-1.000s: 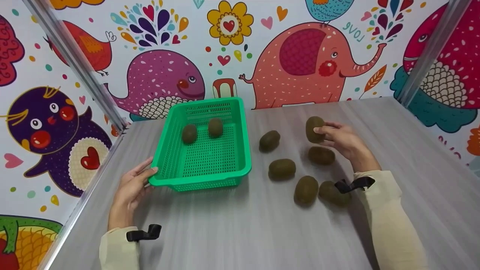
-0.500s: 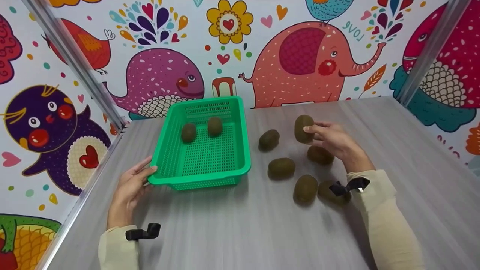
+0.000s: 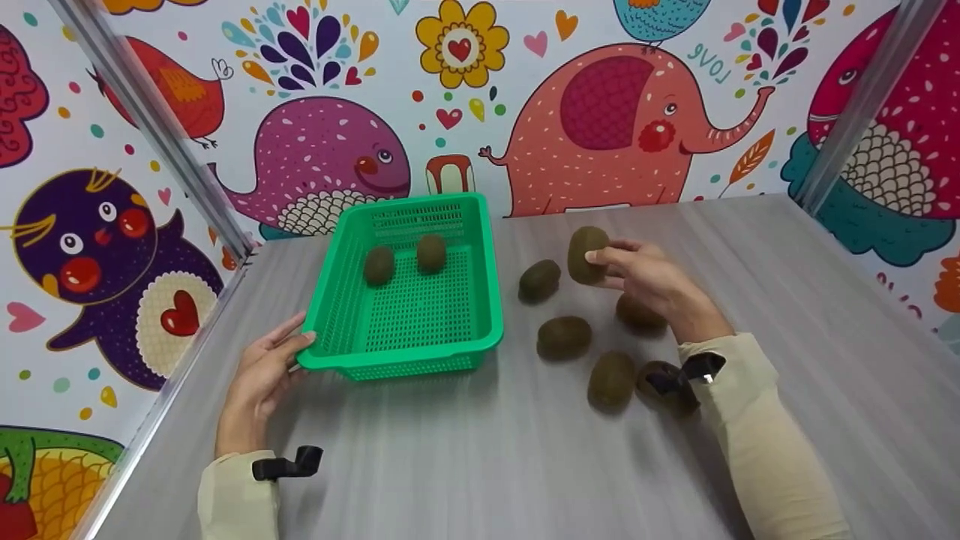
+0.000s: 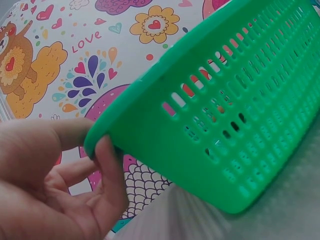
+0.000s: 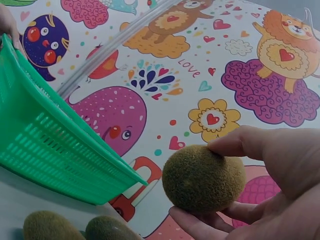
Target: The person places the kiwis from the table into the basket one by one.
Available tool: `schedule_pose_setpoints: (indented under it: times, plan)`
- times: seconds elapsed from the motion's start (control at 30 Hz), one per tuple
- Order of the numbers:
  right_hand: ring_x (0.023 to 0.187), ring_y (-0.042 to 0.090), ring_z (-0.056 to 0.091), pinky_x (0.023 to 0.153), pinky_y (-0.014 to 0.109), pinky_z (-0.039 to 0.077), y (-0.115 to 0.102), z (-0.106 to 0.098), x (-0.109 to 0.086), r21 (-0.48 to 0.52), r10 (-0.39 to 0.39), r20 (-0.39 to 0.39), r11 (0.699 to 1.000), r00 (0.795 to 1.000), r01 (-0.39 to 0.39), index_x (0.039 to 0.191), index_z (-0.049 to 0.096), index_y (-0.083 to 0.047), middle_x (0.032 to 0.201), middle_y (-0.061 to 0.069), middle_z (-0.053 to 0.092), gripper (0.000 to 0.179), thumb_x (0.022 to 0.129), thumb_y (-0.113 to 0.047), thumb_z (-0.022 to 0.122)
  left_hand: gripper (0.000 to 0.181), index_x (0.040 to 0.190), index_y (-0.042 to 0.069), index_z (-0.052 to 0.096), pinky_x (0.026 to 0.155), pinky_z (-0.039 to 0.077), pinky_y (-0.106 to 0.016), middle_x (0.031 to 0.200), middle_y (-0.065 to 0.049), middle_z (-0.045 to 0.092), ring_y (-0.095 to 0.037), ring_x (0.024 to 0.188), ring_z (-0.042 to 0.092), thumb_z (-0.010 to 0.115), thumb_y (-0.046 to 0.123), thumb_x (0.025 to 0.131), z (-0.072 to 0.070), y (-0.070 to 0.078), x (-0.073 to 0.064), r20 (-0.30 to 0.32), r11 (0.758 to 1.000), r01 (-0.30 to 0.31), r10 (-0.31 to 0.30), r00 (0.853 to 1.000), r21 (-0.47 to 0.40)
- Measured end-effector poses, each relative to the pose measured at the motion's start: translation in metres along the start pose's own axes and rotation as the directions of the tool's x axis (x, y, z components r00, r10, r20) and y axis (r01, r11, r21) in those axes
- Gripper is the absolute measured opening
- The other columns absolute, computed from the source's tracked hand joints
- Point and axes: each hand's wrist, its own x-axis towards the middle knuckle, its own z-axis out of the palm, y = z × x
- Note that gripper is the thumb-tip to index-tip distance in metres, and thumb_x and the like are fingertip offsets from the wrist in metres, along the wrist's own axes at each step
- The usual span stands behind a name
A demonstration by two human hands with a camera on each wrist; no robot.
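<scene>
My right hand (image 3: 652, 281) holds a brown kiwi (image 3: 586, 255) above the table, thumb on one side and fingers on the other; its fuzzy skin fills the grip in the right wrist view, where the kiwi (image 5: 202, 179) shows closely. With thumb and fingers, my left hand (image 3: 261, 375) pinches the near left corner of a green plastic basket (image 3: 420, 360). The pinched rim (image 4: 100, 131) is plain in the left wrist view. Inside the basket lie two kiwis, one on the left (image 3: 379, 265) and one on the right (image 3: 431, 253).
Several loose kiwis lie right of the basket: one near its side (image 3: 539, 281), one closer to me (image 3: 564, 338), another nearer still (image 3: 611, 382). My right forearm and hand partly cover two more. A patterned wall (image 3: 465, 150) stands behind the grey table (image 3: 450, 465).
My right hand has moved left with the kiwi, from the right side of the table toward the basket. The left hand and basket have stayed in place.
</scene>
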Motion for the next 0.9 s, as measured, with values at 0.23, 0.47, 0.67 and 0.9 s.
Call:
schedule_pose_setpoints:
  times: [0.23,0.47,0.67,0.9]
  plan:
    - [0.130,0.029,0.053,0.109,0.037,0.046,-0.011,0.017,0.009,0.019,-0.016,0.048,1.000,0.999,0.015,0.153,0.025,0.003,0.146,0.018,0.042,0.071,0.099,-0.021,0.064,0.067,0.159,0.015,0.030,0.075,0.054,-0.020,0.098,0.021,0.068,0.001,0.083,0.066,0.063,0.022,0.100,-0.001,0.000,0.001,0.010,1.000,0.005,-0.005,1.000,-0.009]
    - [0.132,0.031,0.050,0.109,0.039,0.046,-0.019,0.036,0.014,0.039,-0.023,0.079,0.999,0.997,0.020,0.154,0.026,-0.001,0.149,0.017,0.041,0.071,0.099,-0.022,0.064,0.066,0.159,0.016,0.030,0.078,0.056,-0.021,0.100,0.021,0.068,0.000,0.086,0.067,0.062,0.021,0.101,-0.002,-0.001,0.001,0.019,1.000,0.003,-0.002,1.000,-0.015]
    - [0.133,0.034,0.052,0.108,0.042,0.047,-0.024,0.050,0.017,0.040,-0.032,0.097,0.999,0.995,0.028,0.152,0.029,-0.003,0.147,0.016,0.042,0.066,0.099,-0.022,0.064,0.067,0.159,0.014,0.030,0.076,0.055,-0.020,0.099,0.021,0.068,0.001,0.086,0.067,0.062,0.020,0.101,-0.002,0.000,0.000,0.021,1.000,0.003,-0.002,1.000,-0.028]
    - [0.135,0.037,0.050,0.109,0.049,0.046,-0.029,0.069,0.026,0.046,-0.039,0.127,0.998,0.991,0.033,0.153,0.029,-0.002,0.147,0.019,0.043,0.065,0.100,-0.020,0.061,0.066,0.159,0.013,0.028,0.076,0.054,-0.019,0.097,0.021,0.068,0.002,0.084,0.067,0.061,0.020,0.101,0.000,0.001,-0.001,0.017,1.000,-0.005,0.005,1.000,-0.023]
